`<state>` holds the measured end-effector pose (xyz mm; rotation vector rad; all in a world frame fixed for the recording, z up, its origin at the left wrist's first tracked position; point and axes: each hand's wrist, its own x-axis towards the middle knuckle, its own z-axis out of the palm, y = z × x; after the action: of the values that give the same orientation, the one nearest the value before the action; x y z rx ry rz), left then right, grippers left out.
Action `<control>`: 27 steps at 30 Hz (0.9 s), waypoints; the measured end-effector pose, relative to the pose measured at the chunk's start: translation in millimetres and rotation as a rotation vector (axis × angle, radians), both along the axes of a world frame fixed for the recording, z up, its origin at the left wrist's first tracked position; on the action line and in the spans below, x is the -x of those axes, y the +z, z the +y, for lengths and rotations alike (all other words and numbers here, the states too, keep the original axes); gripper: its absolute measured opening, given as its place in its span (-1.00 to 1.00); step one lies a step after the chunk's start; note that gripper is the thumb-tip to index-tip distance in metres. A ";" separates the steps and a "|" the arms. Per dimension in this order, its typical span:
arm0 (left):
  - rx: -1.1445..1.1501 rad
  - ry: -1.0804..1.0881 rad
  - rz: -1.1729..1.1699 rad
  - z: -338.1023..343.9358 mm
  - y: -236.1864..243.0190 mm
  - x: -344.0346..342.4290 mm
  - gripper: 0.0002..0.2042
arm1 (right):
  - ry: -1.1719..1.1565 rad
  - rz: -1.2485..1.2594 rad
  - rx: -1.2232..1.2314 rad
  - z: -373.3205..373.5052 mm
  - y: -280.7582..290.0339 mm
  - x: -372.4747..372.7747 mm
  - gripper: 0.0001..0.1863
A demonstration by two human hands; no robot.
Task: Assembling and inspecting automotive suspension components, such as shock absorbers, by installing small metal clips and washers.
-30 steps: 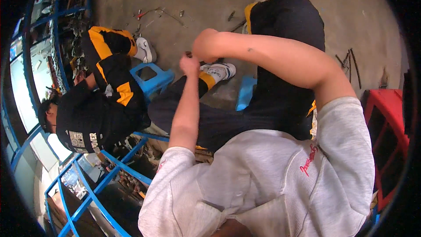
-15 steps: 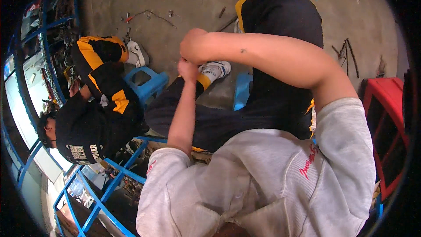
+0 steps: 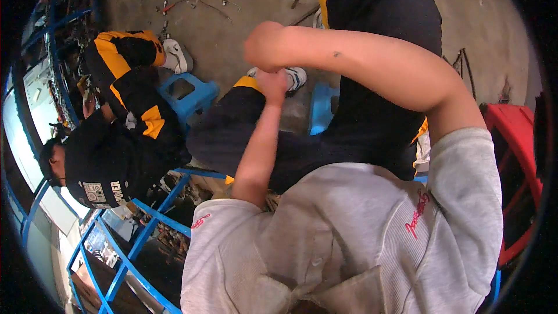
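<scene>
My right hand is bent at the wrist and closed, its forearm crossing in front of me from the right. Just below it, my left hand is closed too, with the knuckles close against the underside of the right hand. Whatever the two fists grip, if anything, is hidden behind the hands. Both are raised over my dark trouser leg and in front of a white shoe on the floor.
At left, a co-worker in black and yellow clothes sits beside a blue stool. Another blue stool stands between my legs. Blue metal racks, a red plastic seat, a red-handled cable and dark rods surround me.
Both hands have shifted right, and the left forearm now slants more to the right. The view has moved slightly. Both hands stay closed and close together.
</scene>
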<state>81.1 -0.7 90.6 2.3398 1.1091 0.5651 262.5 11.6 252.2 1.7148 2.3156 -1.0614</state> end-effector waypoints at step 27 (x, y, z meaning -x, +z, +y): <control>0.045 -0.440 0.343 -131.5 -28.9 13.9 -0.63 | -0.027 -0.015 -0.087 -75.3 13.8 24.7 -0.77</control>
<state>67.2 -132.2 61.7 2.5891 0.6881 -0.0217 237.8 -63.7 266.0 1.7830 2.3694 -0.9622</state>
